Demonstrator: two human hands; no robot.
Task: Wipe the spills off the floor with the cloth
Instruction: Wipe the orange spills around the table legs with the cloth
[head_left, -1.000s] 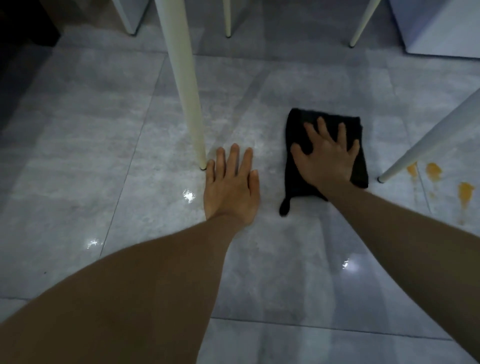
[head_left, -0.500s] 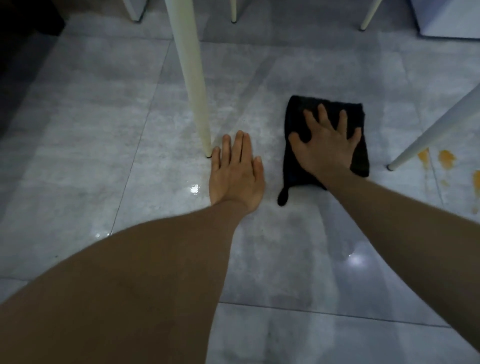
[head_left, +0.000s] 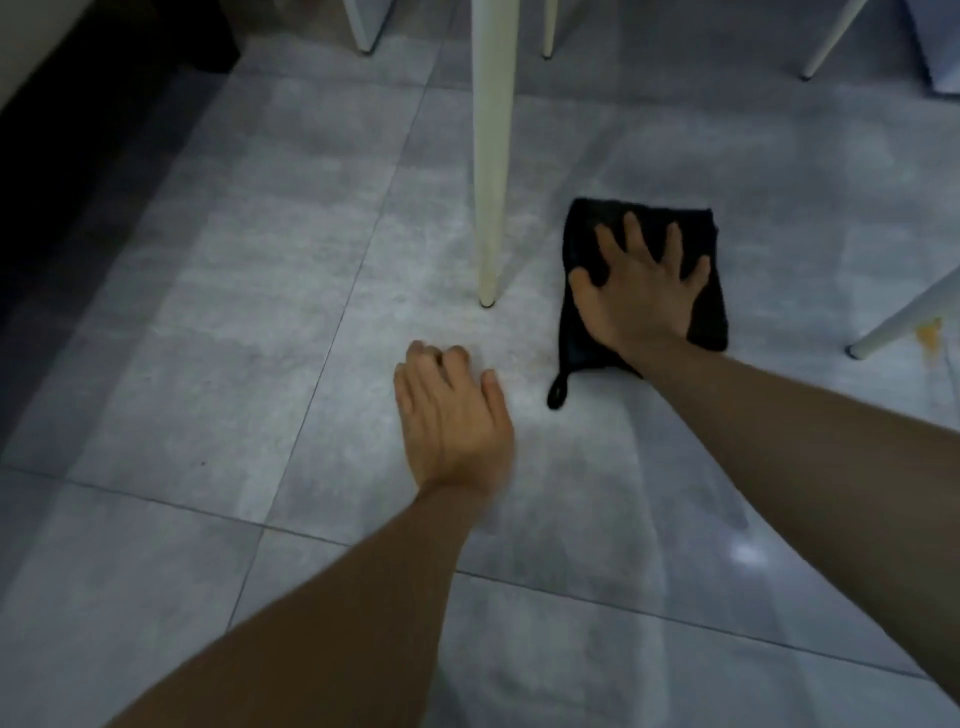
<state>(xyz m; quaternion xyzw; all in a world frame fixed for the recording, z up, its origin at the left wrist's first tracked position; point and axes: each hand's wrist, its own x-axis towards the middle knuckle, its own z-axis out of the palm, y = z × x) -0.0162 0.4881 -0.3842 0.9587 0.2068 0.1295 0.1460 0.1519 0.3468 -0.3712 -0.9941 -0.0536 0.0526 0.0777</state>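
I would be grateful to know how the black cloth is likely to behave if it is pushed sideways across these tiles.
The black cloth lies flat and folded under the right hand, so it is probably soft and would bunch without spread pressure. The tiled floor looks glossy, so it should slide easily. Its hanging loop trails loose and would likely drag behind.

Left hand (head_left: 452, 415): centre of frame, palm down, fingers apparently curled under, though blurred. Right hand (head_left: 641, 293): upper right of centre, flat, fingers splayed. Both forearms extended from lower frame.
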